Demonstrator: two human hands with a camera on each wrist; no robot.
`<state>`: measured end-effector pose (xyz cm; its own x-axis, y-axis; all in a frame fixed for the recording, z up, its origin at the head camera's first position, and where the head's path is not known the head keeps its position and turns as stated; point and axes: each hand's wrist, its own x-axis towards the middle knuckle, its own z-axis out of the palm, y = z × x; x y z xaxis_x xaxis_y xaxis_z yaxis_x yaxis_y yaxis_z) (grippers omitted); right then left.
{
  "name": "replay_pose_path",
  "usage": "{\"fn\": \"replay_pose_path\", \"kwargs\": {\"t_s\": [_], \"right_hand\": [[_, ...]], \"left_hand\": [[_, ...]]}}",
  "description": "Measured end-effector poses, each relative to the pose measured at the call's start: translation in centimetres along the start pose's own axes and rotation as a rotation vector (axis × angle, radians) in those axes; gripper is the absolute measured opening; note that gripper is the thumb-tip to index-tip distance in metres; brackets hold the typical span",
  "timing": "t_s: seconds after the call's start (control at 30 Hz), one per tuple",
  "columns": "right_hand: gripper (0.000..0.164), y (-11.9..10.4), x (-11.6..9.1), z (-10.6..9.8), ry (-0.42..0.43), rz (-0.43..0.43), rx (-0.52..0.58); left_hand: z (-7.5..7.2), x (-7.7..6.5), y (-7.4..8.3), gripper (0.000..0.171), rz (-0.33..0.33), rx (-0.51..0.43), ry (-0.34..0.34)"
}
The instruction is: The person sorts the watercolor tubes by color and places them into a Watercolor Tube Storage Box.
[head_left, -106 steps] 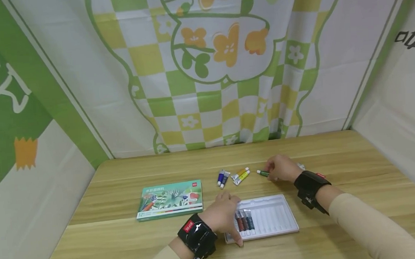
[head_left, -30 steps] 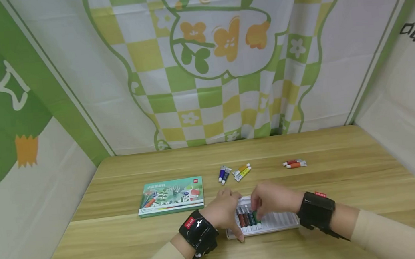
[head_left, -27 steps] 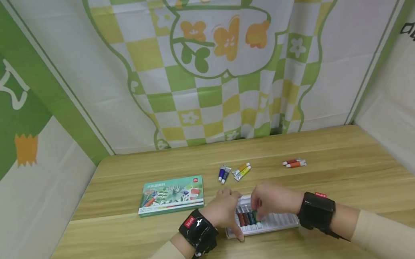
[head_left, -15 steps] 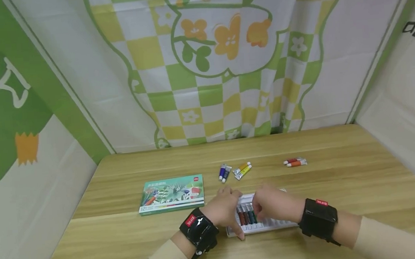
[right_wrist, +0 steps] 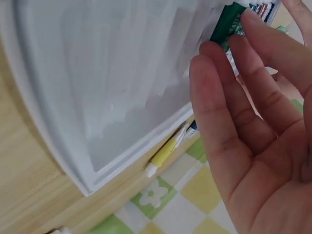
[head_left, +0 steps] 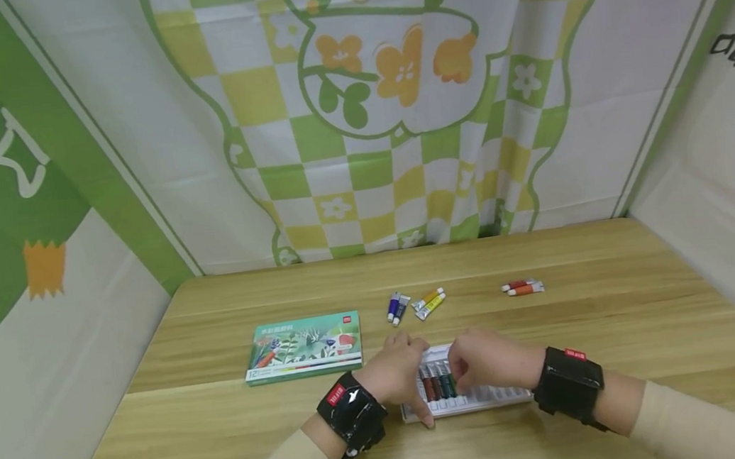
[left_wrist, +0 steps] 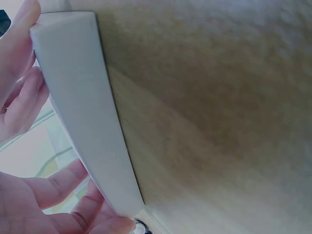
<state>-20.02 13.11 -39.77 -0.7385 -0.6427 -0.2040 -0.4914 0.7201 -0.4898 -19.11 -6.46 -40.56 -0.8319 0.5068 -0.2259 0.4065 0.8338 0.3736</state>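
My left hand grips the left end of a white plastic tray, thumb at the near edge and fingers at the far edge. In the left wrist view, the fingers meet both ends of the tray's side wall. Brown and dark paint tubes lie in a row at the tray's left part. Over the slots beside them, my right hand pinches a green paint tube between thumb and fingertips. The green tube lies in the tray, mostly hidden by the hand in the head view.
A flat green paint box lies left of the tray. Behind the tray are a blue-violet tube, a dark blue tube, an ochre tube and a yellow tube. Further right lie a red tube and an orange tube.
My right hand has brought the green paint tube from the table behind the tray into the slot beside the dark tubes. Over the last second it shifts only slightly; my left hand stays on the tray.
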Motion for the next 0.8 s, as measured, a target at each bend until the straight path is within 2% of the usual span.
{"fn": "replay_pose_path", "kwargs": {"t_s": [0.23,0.43,0.63,0.8], "right_hand": [[0.017,0.6,-0.2,-1.1,0.024,-0.041,0.056],[0.014,2.2,-0.3,-2.4,0.083,-0.019,0.086],[0.013,5.7,-0.5,-3.9,0.214,0.022,0.046],[0.008,10.0,-1.0,-5.9,0.296,0.139,0.111]], "left_hand": [[0.0,0.1,-0.1,0.113,-0.014,0.006,-0.007],[0.1,0.2,-0.1,0.114,-0.022,0.010,-0.002],[0.2,0.1,0.0,0.116,-0.028,0.009,0.002],[0.2,0.1,-0.1,0.116,-0.023,0.003,0.001]]}}
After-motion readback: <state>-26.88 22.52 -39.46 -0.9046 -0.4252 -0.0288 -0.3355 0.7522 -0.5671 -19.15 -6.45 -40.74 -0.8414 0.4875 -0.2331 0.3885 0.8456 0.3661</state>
